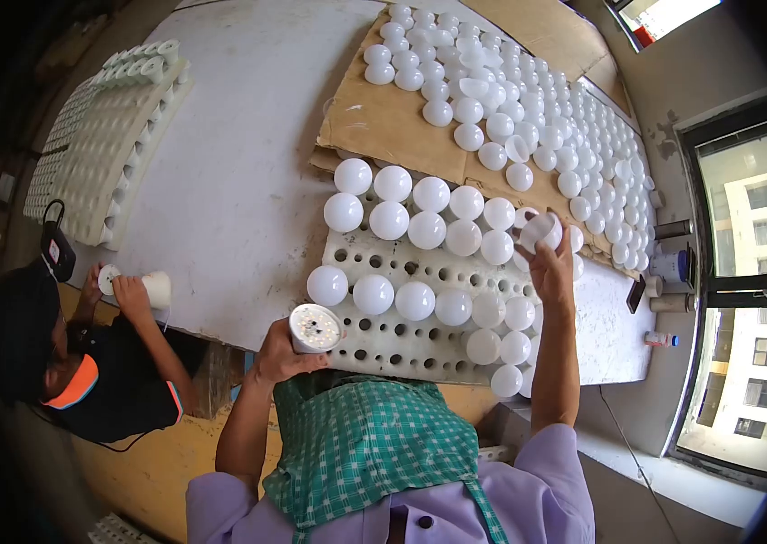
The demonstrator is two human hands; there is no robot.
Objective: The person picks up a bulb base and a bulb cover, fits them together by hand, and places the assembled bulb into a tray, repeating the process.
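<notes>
My left hand (284,355) is wrapped round a white bulb base (315,327), whose round top with small yellowish LEDs faces up, over the near left corner of a perforated white tray (374,249). On the right, my right hand (548,263) is raised with its fingers round a white dome cover (541,232), over the tray's far right part. Rows of round white bulbs (388,220) stand in the tray. Beyond it, many loose white domes (468,137) lie on brown cardboard (383,118).
At the left a co-worker (107,385) in a dark top holds white parts (156,288). Stacked trays of white pieces (98,145) are at the far left. A dark phone-like object (635,295), rolls and a small bottle (661,339) lie near the window at right.
</notes>
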